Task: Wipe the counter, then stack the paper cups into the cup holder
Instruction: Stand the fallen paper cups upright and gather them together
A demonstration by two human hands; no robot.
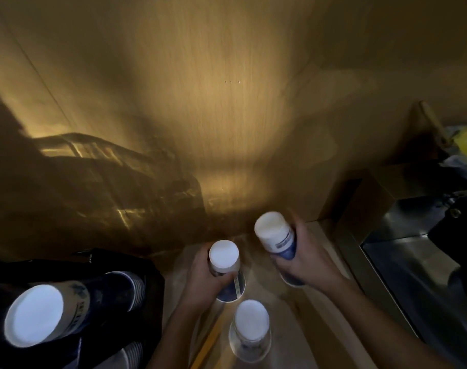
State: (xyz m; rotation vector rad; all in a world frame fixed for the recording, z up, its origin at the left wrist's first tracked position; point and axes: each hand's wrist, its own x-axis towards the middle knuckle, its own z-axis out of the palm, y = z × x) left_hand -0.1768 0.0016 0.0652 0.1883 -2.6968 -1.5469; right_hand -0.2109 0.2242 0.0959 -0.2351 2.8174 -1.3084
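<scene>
My left hand (204, 278) grips an upside-down white-and-blue paper cup (224, 258) that stands on the counter (323, 251). My right hand (307, 259) holds a second upside-down paper cup (273, 231), tilted and lifted slightly, to the right of the first. A third inverted cup (251, 328) stands alone nearer to me, untouched. At the lower left a dark cup holder (152, 294) carries a stack of nested cups (67, 307) lying tilted with its white bottom towards me. More cup rims (133, 352) show below it.
A wooden wall (227, 102) rises behind the counter, lit by warm light. A wire rack (107, 161) stands at the back left in shadow. A steel sink (413, 251) lies to the right, with a yellow item (466, 139) above it.
</scene>
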